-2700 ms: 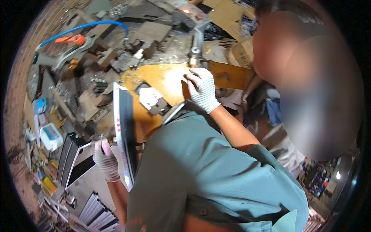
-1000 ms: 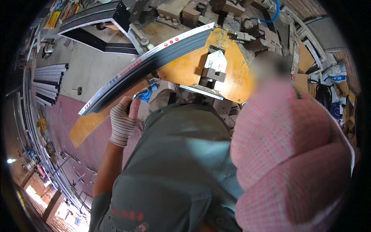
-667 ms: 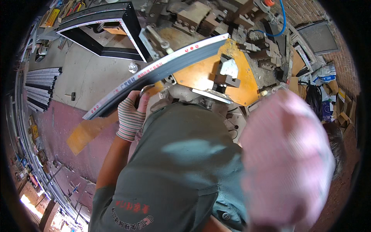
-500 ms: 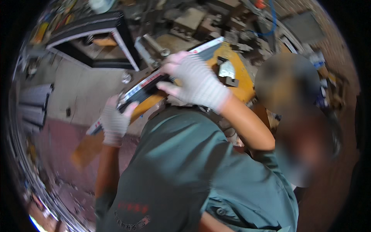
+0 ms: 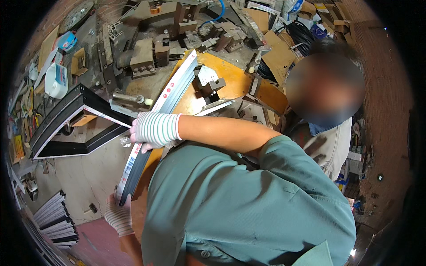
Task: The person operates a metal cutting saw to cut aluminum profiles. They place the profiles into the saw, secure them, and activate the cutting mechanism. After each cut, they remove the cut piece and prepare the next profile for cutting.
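A long metal profile [image 5: 174,92] runs from the upper middle down to the lower left, with white printed film along one side and a dark grooved face. Wrapped over its middle is my right hand [image 5: 153,130], in a striped, fingertip-less glove. My left hand [image 5: 119,216], gloved alike, grips its lower end. The profile lies slantwise over a yellow-orange board [image 5: 237,73]. Close to my right hand, a black rectangular frame [image 5: 66,116] with a white edge rests on the bench. A dark metal block fixture [image 5: 208,88] sits on the board, right of the profile.
Another person [image 5: 330,150] in a beige garment stands at the right. Metal blocks [image 5: 143,57] crowd the back of the bench. A white plastic tub [image 5: 56,80] stands at the left. Several stacked profiles [image 5: 55,219] lie lower left. Cardboard boxes [image 5: 277,57] are at the back right.
My view has turned, so the bench appears shifted. The profile now slants more steeply, still in both hands. My left hand is nearer its lower end.
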Demonstrator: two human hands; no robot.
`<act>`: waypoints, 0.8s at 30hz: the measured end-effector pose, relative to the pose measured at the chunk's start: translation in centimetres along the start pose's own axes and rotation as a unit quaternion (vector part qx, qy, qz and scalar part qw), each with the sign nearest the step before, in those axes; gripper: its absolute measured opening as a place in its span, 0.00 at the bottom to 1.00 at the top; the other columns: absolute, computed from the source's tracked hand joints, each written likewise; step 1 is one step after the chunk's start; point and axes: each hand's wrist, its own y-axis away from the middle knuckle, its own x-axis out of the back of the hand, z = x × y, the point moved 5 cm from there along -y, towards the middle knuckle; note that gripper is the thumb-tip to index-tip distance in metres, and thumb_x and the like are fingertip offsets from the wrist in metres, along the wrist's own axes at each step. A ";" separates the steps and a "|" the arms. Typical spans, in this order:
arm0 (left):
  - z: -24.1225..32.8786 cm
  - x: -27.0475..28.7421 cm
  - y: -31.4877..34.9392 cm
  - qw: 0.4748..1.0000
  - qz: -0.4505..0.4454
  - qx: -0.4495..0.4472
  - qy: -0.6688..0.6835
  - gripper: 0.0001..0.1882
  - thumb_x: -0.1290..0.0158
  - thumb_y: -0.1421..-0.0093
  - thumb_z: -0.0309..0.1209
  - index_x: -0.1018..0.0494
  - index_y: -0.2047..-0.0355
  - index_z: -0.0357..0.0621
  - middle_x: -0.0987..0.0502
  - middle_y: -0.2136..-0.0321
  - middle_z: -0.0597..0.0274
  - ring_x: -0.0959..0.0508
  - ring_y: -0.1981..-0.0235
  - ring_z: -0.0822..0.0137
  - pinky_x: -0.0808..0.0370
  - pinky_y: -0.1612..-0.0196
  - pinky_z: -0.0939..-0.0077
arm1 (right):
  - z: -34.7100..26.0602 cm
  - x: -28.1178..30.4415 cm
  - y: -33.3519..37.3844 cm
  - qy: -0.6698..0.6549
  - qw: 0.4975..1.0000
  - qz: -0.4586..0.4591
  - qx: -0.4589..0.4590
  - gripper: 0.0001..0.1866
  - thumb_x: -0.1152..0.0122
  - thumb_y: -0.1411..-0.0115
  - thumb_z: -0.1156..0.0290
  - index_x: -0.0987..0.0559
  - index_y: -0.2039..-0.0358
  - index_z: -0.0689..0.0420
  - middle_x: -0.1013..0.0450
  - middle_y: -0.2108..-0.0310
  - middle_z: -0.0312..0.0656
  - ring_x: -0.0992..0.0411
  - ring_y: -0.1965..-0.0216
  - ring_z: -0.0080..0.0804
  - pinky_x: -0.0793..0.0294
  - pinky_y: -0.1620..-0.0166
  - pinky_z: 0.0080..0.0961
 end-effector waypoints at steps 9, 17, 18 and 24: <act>7.1 8.0 -2.0 0.996 0.014 -0.034 0.076 0.27 0.26 0.51 0.38 0.19 0.52 0.42 0.16 0.64 0.51 0.15 0.63 0.57 0.20 0.56 0.64 | -1.8 9.4 3.2 0.089 0.990 0.104 -0.041 0.30 0.25 0.52 0.39 0.15 0.58 0.49 0.23 0.60 0.36 0.25 0.52 0.40 0.29 0.49 0.38; 22.6 10.6 -6.4 0.978 0.021 -0.210 -0.002 0.25 0.26 0.50 0.36 0.20 0.54 0.41 0.16 0.62 0.51 0.15 0.62 0.53 0.19 0.55 0.62 | 2.5 11.7 14.6 0.093 0.961 0.179 -0.190 0.29 0.26 0.50 0.40 0.16 0.61 0.52 0.24 0.63 0.41 0.25 0.56 0.44 0.27 0.53 0.42; 24.6 10.5 -7.1 0.962 0.034 -0.269 -0.014 0.25 0.26 0.51 0.37 0.20 0.54 0.41 0.16 0.62 0.51 0.15 0.62 0.52 0.19 0.55 0.62 | 3.2 11.7 16.0 0.099 0.956 0.173 -0.215 0.29 0.27 0.49 0.39 0.16 0.60 0.53 0.25 0.63 0.41 0.26 0.57 0.44 0.27 0.52 0.42; 34.1 8.7 -10.3 0.915 0.044 -0.393 -0.078 0.26 0.26 0.51 0.36 0.21 0.54 0.41 0.16 0.59 0.50 0.15 0.61 0.51 0.19 0.55 0.61 | 7.1 11.2 24.0 0.050 0.921 0.208 -0.326 0.29 0.25 0.50 0.39 0.16 0.63 0.53 0.24 0.64 0.44 0.25 0.57 0.46 0.28 0.51 0.41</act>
